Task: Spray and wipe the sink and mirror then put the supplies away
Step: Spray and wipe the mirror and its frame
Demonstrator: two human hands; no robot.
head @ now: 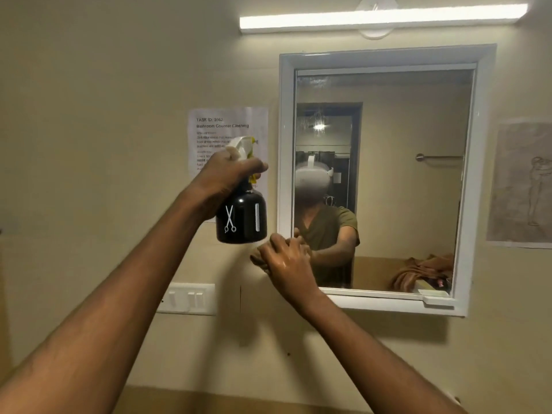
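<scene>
The left hand (227,171) is closed around the neck of a black spray bottle (241,216), held upright at centre frame just left of the mirror (385,180), nozzle towards the glass. The right hand (286,261), at the mirror's lower left corner, is loosely curled; whether it holds a cloth cannot be told. Judged step: spraying the mirror; next comes a trigger squeeze, then wiping.
</scene>
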